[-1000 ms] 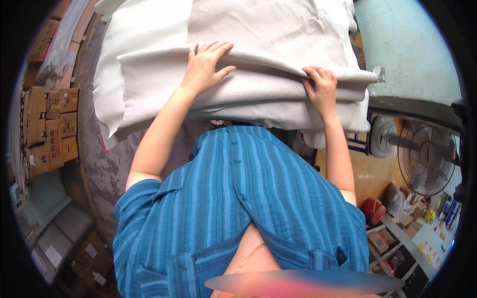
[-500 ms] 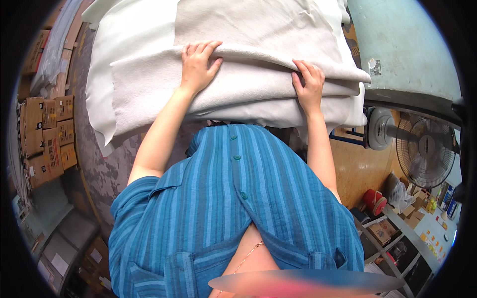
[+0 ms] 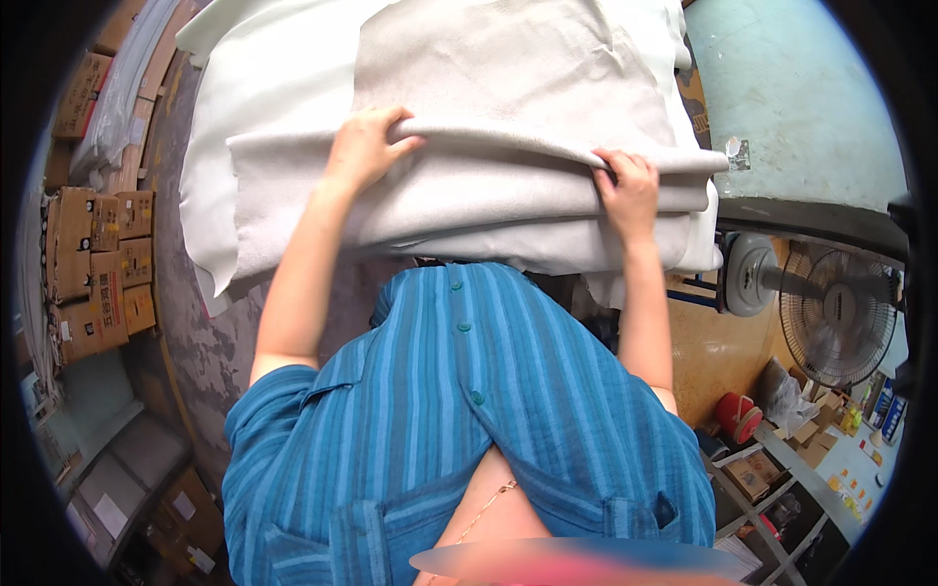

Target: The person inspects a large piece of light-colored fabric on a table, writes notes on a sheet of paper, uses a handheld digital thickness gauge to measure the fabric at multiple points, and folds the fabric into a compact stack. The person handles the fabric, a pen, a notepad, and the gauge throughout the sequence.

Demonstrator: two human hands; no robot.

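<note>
A pale grey leather sheet (image 3: 489, 68), its surface slightly napped, is folded over on itself in front of me. Whiter leather (image 3: 278, 68) lies beneath and spreads out to the left. My left hand (image 3: 363, 151) is closed over the raised ridge of the fold, fingers on the far side and thumb pointing right. Further right, my right hand (image 3: 630, 193) grips the same ridge, its fingers curled over and the thumb tucked against them. Between the hands the fold runs as a loose roll that sticks out past the right side of the pile.
A pale green surface (image 3: 801, 98) stands close on the right. Below it is a standing fan (image 3: 835, 313), with a red container (image 3: 738, 417) and a shelf (image 3: 757, 503) nearer. Cardboard boxes (image 3: 103, 254) are stacked on the left beside the worn floor (image 3: 191, 366).
Both hands sit a little lower in the picture; the left has shifted left along the ridge and the right slightly to the right. The fold's ridge looks more rolled over.
</note>
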